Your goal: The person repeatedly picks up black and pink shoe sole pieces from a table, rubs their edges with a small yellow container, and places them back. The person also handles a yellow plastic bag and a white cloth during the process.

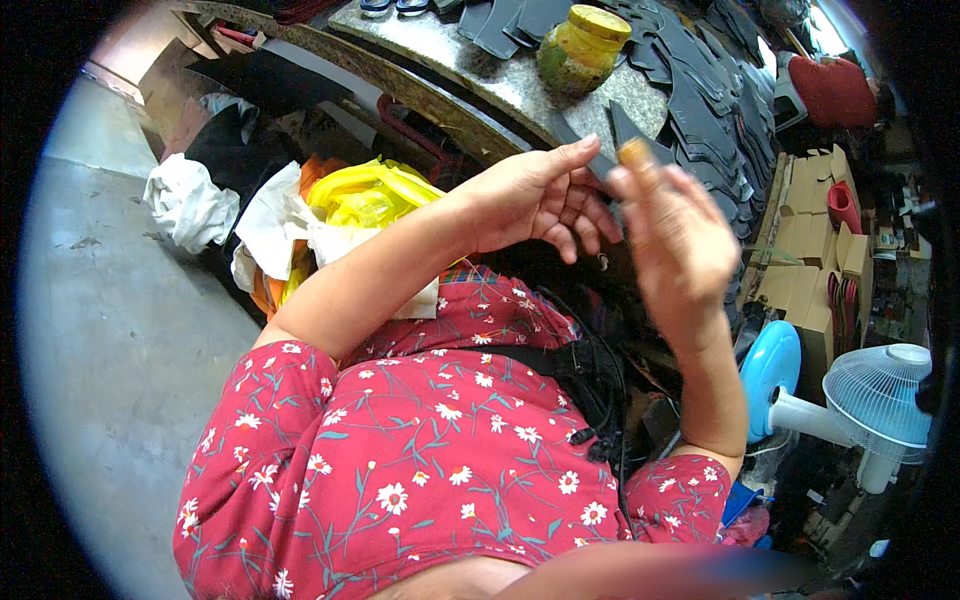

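Note:
My left hand (545, 200) is raised at the near edge of the stone-topped table (440, 50), thumb stretched out and fingers loosely curled. A thin dark grey flat piece (572, 132) passes between its thumb and fingers. Close beside it on the right is my right hand (680, 235), smeared by motion, with a brownish-orange stain or cover on one fingertip. Just above that fingertip a dark strip (624, 122) juts up; blur hides whether the right fingers grip it. A yellow-lidded, smeared jar (580, 55) stands on the tabletop beyond both hands.
Many overlapping dark grey cut pieces (695, 100) cover the table's right side. Yellow and white bags (365, 195) are heaped left of my lap. Cardboard boxes (800, 270) stand at the right, with a blue and white fan (880, 390) nearer me.

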Demonstrator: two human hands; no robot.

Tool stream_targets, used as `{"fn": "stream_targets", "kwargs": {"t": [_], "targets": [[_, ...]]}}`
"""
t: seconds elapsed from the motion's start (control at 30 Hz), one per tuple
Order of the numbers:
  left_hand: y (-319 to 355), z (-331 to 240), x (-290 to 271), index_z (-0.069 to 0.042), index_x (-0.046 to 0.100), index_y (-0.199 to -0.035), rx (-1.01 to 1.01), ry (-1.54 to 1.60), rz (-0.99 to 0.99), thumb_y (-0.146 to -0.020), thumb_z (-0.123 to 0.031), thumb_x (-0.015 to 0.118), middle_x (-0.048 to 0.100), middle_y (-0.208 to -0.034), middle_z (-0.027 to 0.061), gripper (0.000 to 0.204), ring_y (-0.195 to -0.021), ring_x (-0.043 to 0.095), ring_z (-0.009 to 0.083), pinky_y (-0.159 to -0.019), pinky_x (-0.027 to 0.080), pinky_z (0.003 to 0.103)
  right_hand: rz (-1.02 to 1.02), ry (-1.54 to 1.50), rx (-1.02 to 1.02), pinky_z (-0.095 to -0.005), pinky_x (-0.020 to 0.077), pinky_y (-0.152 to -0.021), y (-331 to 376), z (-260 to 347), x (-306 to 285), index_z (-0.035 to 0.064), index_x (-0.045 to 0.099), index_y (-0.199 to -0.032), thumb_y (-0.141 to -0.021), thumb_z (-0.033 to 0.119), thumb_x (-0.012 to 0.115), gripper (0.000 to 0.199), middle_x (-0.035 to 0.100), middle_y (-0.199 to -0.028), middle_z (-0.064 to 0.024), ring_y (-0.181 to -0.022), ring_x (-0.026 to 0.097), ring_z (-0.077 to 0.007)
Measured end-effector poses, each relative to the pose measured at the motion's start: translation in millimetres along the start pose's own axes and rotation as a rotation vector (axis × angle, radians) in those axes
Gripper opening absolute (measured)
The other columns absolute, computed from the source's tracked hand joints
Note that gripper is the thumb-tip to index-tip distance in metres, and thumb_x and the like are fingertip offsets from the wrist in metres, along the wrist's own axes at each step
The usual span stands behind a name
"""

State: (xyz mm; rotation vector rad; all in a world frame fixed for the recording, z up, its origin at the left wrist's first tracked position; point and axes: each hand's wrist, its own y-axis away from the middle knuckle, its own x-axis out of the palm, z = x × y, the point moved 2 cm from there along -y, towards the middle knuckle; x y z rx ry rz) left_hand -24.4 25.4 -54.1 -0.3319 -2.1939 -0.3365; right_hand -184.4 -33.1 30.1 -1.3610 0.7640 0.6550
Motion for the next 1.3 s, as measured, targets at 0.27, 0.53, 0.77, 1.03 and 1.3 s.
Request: {"fn": "stream_targets", "kwargs": {"t": [0.27, 0.53, 0.77, 1.03, 1.3], "targets": [[14.0, -15.8, -12.0, 0.002, 0.065, -0.113, 0.260, -0.237, -0.206, -0.097, -0.021, 0.063, 0.072, -0.098, 0.0110, 0.027, -0.082, 0.072, 0.0180, -0.064, 0.061, 0.030, 0.008, -0.355, 0.478, -0.0304, 0.0490, -0.092, 12.9, -22.6, 6.6, 0.0046, 0.056, -0.138, -0.093, 0.004, 0.060, 0.045, 0.071, -0.107, -0.0111, -0.100, 0.065, -0.0200], [18.6, -16.3, 3.5, 0.006, 0.063, -0.116, 0.305, -0.227, -0.190, -0.096, -0.016, 0.065, 0.072, -0.099, 0.0132, 0.030, -0.082, 0.072, 0.0189, -0.064, 0.063, 0.028, 0.065, -0.846, 0.713, -0.0245, 0.0479, -0.083, 20.0, -22.3, 25.1, 0.0082, 0.045, -0.149, -0.090, -0.003, 0.055, 0.060, 0.059, -0.111, -0.0057, -0.089, 0.057, -0.0108], [21.4, -20.2, 7.3, 0.007, 0.064, -0.115, 0.333, -0.242, -0.206, -0.096, -0.019, 0.064, 0.072, -0.098, 0.0129, 0.032, -0.080, 0.072, 0.0175, -0.063, 0.062, 0.026, 0.081, -0.908, 0.641, -0.0223, 0.0467, -0.082, 21.6, -16.5, 23.8, 0.0052, 0.052, -0.142, -0.090, -0.005, 0.051, 0.053, 0.059, -0.111, -0.0055, -0.090, 0.056, -0.0091], [24.6, -24.7, 7.8, 0.007, 0.066, -0.107, 0.389, -0.233, -0.303, -0.097, -0.017, 0.063, 0.072, -0.096, 0.0128, 0.027, -0.079, 0.073, 0.0179, -0.065, 0.063, 0.025, 0.086, -0.727, 0.466, -0.0267, 0.0488, -0.079, 27.1, -9.1, 12.2, 0.0012, 0.065, -0.125, -0.086, -0.007, 0.054, 0.041, 0.065, -0.101, -0.0110, -0.087, 0.063, -0.0170], [17.1, -20.0, -1.9, 0.006, 0.065, -0.110, 0.442, -0.181, -0.329, -0.097, -0.017, 0.064, 0.072, -0.100, 0.0139, 0.026, -0.085, 0.073, 0.0200, -0.066, 0.063, 0.027, 0.087, -0.218, 0.158, -0.0365, 0.0548, -0.076, 25.1, 6.2, 17.6, 0.0117, 0.069, -0.124, -0.074, 0.000, 0.070, 0.051, 0.069, -0.099, -0.0124, -0.083, 0.067, -0.0295]]}}
